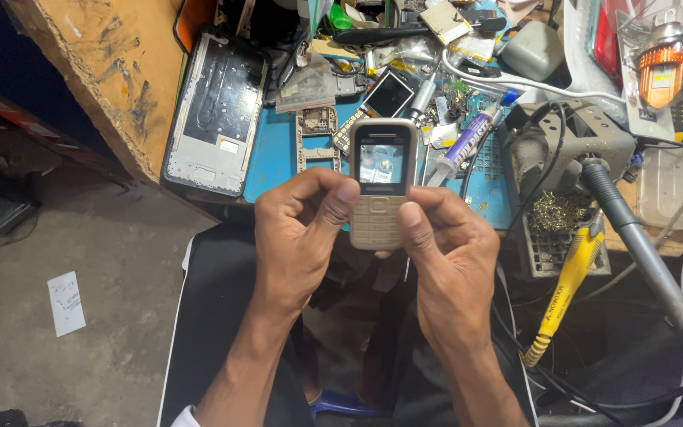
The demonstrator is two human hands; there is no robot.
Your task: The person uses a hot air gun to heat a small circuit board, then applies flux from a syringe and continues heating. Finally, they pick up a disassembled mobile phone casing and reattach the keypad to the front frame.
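Observation:
I hold a small gold-coloured keypad phone (382, 170) upright between both hands, above my lap and just in front of the blue work mat (278, 150). My left hand (298, 229) grips its left side, thumb pressed on the upper left of the keypad. My right hand (444, 253) grips the lower right side, thumb resting on the keypad's right edge. The phone's screen is dark and reflects light.
A stripped smartphone back frame (215, 111) lies at the mat's left. Behind the phone lie a small circuit frame (316, 138), a syringe tube (468, 138) and loose parts. A soldering stand (563, 150) and a yellow-handled tool (567, 285) sit to the right, with cables around.

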